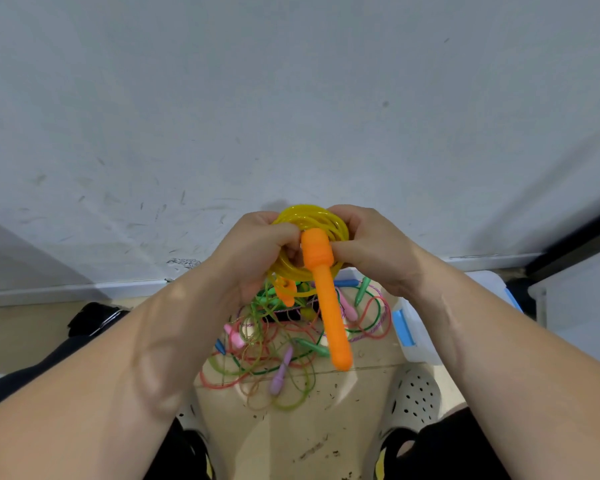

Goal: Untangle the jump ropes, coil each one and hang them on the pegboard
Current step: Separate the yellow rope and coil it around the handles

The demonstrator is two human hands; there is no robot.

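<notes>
Yellow rope coil (pixel 307 218) held up in middle, above table (pixel 291 431); left hand (pixel 257 251) curled round its left side; right hand (pixel 371 247) pinching right side; orange handle (pixel 328 306) sticks out toward near side; rope tangle (pixel 284 351) lies below on table; second handle (pixel 285 293) maybe dangling, partly hidden.

Coiled yellow jump rope (pixel 305 223) gripped between both hands, orange handle (pixel 329 306) hanging down, tangled colourful ropes (pixel 274 344) below the hands
</notes>
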